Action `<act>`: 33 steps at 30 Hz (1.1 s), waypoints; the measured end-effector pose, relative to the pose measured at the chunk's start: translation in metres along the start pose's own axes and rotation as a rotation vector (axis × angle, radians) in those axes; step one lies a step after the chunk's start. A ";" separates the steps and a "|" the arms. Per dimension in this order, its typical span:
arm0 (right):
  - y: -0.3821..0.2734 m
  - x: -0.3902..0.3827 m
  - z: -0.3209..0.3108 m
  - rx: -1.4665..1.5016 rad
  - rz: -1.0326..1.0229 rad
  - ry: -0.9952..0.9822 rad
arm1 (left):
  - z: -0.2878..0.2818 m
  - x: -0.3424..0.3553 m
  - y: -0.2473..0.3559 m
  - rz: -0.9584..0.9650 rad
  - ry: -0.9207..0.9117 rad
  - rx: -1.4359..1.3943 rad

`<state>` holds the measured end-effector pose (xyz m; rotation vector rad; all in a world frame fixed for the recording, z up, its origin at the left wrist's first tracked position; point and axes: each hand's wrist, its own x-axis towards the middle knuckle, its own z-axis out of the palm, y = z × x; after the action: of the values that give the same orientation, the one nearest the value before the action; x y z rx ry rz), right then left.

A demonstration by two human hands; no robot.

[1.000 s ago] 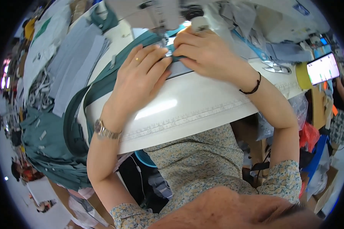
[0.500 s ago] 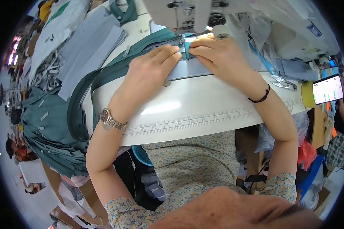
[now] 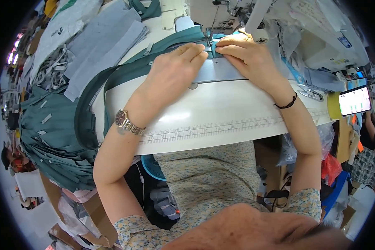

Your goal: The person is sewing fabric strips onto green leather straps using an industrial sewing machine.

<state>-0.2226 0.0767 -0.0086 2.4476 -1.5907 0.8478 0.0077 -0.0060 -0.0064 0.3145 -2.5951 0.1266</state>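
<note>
A long dark green fabric strip (image 3: 179, 38) runs under the presser foot (image 3: 209, 41) of a white sewing machine (image 3: 237, 14). My left hand (image 3: 177, 66) is closed, its fingertips together on the strip at the near left of the foot. On the other side, my right hand (image 3: 248, 58) pinches the green cloth close to the needle area. Small light metal or plastic pieces, one a zipper-pull shape (image 3: 148, 48), sit along the strip. Its tail loops down over the table's left edge. The fingertips partly hide the cloth.
A ruler scale (image 3: 204, 129) is printed along the white table's front edge. To the left lie stacked grey cloth pieces (image 3: 108, 46) and a heap of green fabric (image 3: 54, 137). Thread snips (image 3: 310, 93) and a lit phone (image 3: 354, 101) are at the right.
The whole view has shifted slightly, so the machine and both hands appear further right. Both hands keep their hold beside the presser foot; no clear travel of the cloth shows.
</note>
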 end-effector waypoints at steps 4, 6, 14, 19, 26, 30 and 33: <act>-0.002 0.001 0.000 -0.008 -0.005 0.022 | -0.002 0.001 -0.001 -0.021 -0.028 -0.016; -0.001 0.001 0.003 -0.022 -0.006 0.033 | 0.000 0.002 -0.003 -0.026 -0.019 -0.020; -0.007 0.008 0.001 -0.133 0.068 -0.051 | 0.010 -0.001 -0.013 -0.082 -0.006 0.071; -0.001 0.005 0.007 -0.234 0.003 -0.014 | 0.019 -0.003 -0.014 -0.146 0.028 0.053; -0.003 0.008 0.008 -0.185 -0.039 0.028 | 0.013 -0.005 -0.005 -0.158 -0.029 0.220; -0.002 0.006 0.006 -0.175 -0.049 0.032 | -0.004 0.006 0.025 -0.284 -0.363 0.442; -0.006 0.005 0.000 -0.249 -0.123 0.060 | -0.015 0.000 0.036 -0.298 -0.326 0.523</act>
<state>-0.2160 0.0750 -0.0044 2.2945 -1.4132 0.6540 0.0063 0.0317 0.0056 0.9736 -2.7547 0.7022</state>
